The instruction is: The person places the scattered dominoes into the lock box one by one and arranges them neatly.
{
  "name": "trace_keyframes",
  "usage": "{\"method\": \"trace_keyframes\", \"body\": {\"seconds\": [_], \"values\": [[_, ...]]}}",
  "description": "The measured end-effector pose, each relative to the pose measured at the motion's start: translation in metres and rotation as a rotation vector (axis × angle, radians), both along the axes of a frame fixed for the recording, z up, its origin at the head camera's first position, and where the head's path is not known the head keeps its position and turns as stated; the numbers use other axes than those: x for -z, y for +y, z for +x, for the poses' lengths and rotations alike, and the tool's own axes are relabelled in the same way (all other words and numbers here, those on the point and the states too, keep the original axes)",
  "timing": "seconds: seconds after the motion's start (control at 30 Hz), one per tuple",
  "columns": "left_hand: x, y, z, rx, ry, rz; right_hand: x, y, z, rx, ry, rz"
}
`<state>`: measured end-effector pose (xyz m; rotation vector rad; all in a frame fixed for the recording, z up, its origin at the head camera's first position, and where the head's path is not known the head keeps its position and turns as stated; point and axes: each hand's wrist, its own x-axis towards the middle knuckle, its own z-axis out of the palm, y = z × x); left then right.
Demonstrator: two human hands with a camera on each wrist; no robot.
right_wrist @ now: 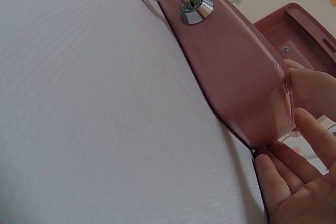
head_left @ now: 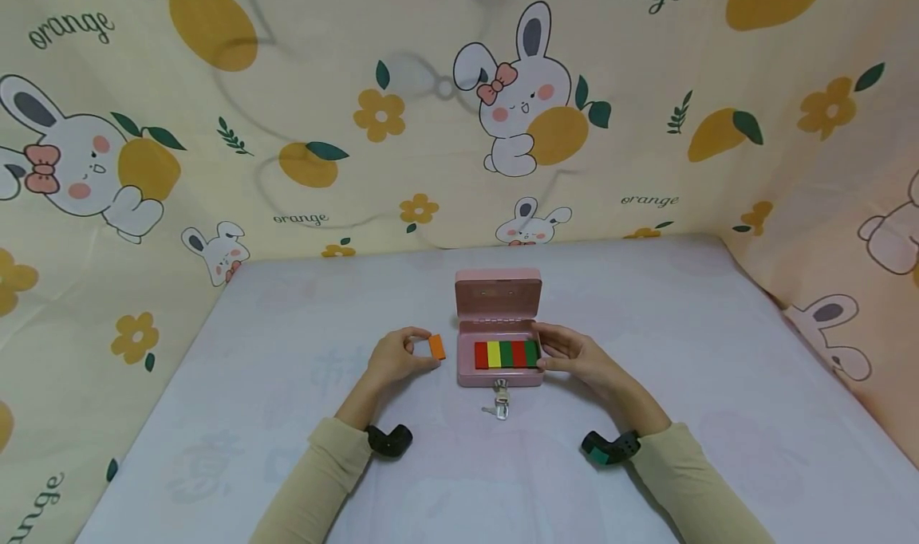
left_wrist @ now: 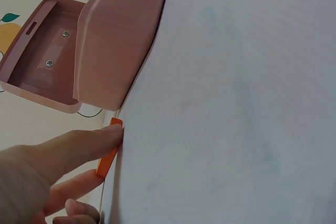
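A pink metal cash box with its lid raised stands on the table. Inside it, several red, yellow and green blocks form a side-by-side row. To the left of the box, my left hand pinches an orange block between thumb and finger; whether the block touches the table I cannot tell. My right hand grips the box's right side, its fingertips at the rim and against the outer wall. In the right wrist view, other fingers are low beside the box's bottom corner.
Keys on a ring hang from the front lock. A white cloth covers the table. Behind and at the sides hangs a cream curtain printed with rabbits and oranges. Each wrist wears a black band.
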<state>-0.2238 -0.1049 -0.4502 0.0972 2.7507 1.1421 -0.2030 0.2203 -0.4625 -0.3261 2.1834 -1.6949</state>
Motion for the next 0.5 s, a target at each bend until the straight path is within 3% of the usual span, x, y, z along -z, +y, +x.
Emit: {"method": "trace_keyframes", "body": {"seconds": [0.5], "values": [[-0.0050, 0.0003, 0.0019, 0.015, -0.007, 0.049, -0.0013, 0.0005, 0.0010, -0.002, -0.013, -0.015]]}}
